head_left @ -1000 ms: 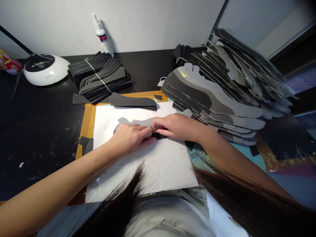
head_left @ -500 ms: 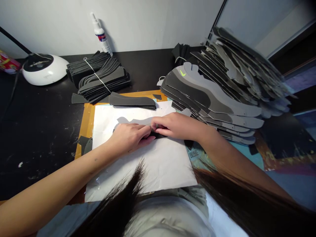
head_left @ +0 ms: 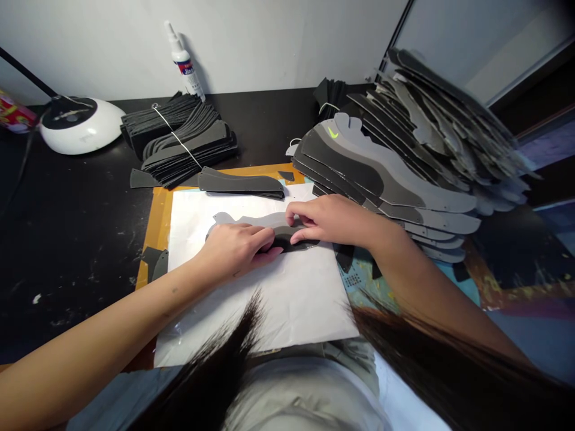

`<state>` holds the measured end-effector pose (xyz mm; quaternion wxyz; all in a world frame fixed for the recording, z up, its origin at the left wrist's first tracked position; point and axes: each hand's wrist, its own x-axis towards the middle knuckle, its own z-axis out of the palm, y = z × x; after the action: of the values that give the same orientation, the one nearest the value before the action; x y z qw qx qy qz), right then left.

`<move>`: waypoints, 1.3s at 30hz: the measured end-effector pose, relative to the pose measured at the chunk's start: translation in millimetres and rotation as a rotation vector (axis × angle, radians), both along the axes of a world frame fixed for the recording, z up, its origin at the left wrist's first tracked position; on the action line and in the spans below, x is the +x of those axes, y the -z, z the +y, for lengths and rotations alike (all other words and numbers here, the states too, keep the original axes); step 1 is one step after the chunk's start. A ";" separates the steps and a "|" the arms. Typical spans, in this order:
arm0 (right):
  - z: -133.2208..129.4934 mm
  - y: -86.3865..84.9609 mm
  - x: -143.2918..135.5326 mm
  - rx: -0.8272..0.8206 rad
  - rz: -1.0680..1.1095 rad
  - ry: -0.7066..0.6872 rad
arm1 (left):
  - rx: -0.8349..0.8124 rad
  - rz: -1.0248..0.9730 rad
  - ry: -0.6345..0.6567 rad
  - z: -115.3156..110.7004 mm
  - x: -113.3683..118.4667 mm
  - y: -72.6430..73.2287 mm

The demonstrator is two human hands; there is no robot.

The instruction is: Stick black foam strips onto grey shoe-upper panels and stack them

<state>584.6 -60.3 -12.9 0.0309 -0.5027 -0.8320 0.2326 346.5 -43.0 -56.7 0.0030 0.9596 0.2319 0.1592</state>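
A dark worktop (head_left: 67, 239) is running back to a pale wall (head_left: 269, 42). Upon it an orange-brown board (head_left: 162, 206) is showing around the edges of a white sheet (head_left: 269, 305), which is lying flat in front of the person. At the far right a tall, uneven pile of grey and black cutouts (head_left: 449, 131) is leaning toward the back. Just in front of it, a fanned stack of wavy grey panels (head_left: 359, 155) is overlapping the board's right side. A tied bundle of black strips (head_left: 179, 143) is sitting at the back left, and a white lamp base (head_left: 85, 134) is standing just beside it.

A wavy grey-and-black piece (head_left: 269, 221) is lying on the sheet, toward its far edge, under both hands. The left hand (head_left: 242, 244) is resting over the left part, its fingers bending close together; whether they are gripping an edge, one cannot tell. The right hand (head_left: 327, 220) is touching the right part, thumb and curled forefinger standing apart.

A short stack of dark strips (head_left: 242, 182) is lying across the sheet's far edge. A white bottle (head_left: 184, 66) is standing behind the bundle, and a small dark scrap (head_left: 286, 176) is lying near the strips.
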 end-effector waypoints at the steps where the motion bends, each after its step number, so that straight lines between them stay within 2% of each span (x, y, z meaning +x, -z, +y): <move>1: 0.4 0.1 1.2 -0.013 0.010 -0.008 | 0.001 0.004 -0.002 0.0 0.2 0.0; 15: 3.7 4.1 4.7 -0.099 0.066 -0.034 | 0.000 0.027 -0.006 0.3 -0.8 -0.6; 32: 1.7 1.8 5.3 -0.117 0.074 -0.052 | -0.030 0.049 -0.014 0.5 -0.7 -1.3; 39: 3.8 -0.4 11.0 -0.187 0.102 -0.099 | -0.033 0.052 -0.010 1.3 -0.6 -1.0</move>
<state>595.7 -56.5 -12.5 0.0145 -0.4492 -0.8279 0.3355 345.9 -41.7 -55.8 0.0121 0.9621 0.2391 0.1302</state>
